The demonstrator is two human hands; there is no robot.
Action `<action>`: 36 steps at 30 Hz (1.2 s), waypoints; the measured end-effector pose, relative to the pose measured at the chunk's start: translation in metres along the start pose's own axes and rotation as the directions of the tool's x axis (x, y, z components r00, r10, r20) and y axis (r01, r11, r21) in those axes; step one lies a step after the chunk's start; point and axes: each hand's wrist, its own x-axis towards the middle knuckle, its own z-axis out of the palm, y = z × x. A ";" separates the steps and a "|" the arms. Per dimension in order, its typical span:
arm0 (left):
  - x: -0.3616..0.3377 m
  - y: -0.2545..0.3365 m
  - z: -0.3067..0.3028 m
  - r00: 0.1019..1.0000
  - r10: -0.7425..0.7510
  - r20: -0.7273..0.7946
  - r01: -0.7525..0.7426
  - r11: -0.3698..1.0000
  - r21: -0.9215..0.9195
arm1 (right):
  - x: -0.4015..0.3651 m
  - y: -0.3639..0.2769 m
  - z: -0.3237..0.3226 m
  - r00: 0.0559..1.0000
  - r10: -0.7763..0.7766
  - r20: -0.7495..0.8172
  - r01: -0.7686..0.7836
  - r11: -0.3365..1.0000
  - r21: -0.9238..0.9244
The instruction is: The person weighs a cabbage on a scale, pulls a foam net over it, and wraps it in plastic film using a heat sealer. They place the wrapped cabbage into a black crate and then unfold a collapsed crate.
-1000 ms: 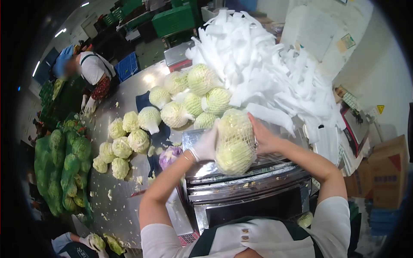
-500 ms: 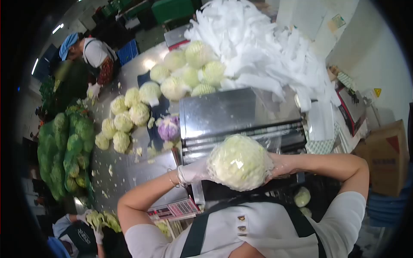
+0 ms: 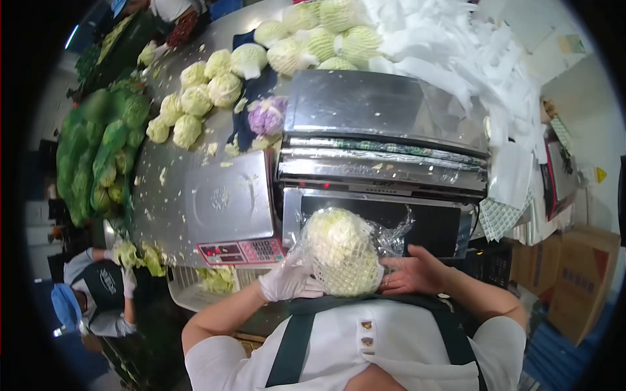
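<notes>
A pale cabbage (image 3: 342,244) in a white foam net, with clear plastic film around it, is held against the front of my apron. My left hand (image 3: 291,279), in a white glove, grips its left side through the film. On the other side, my right hand (image 3: 414,270) has its fingers stretched out at the cabbage's lower right edge. Loose film (image 3: 394,234) sticks out to the right of the cabbage. Just beyond is the wrapping machine (image 3: 385,117), with film rolls and a dark flat plate (image 3: 424,225).
A scale (image 3: 231,202) stands left of the machine. Several bare cabbages (image 3: 195,100), a purple head (image 3: 267,116) and netted cabbages (image 3: 293,55) lie behind. White foam nets (image 3: 450,58) are piled at back right. Co-workers (image 3: 104,287) handle leaves at left. Cardboard boxes (image 3: 583,280) stand right.
The cabbage has come down and closer to my body, its netted side now showing. My right hand has loosened from around it, fingers extended. The view has tilted lower, exposing the dark plate.
</notes>
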 end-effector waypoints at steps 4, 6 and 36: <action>-0.040 -0.032 0.052 0.801 0.510 -0.313 -0.472 0.860 0.194 | -0.007 0.019 0.022 0.833 -0.531 -0.153 0.100 0.417 -0.903; -0.041 -0.045 0.081 0.516 0.773 -0.370 -0.392 0.597 0.700 | -0.004 0.009 0.027 0.706 -0.684 0.182 0.042 -0.217 -0.975; 0.076 0.041 -0.012 0.814 0.573 0.093 -0.577 0.816 0.028 | -0.047 0.021 0.032 0.480 -0.873 -0.089 0.570 0.387 -0.725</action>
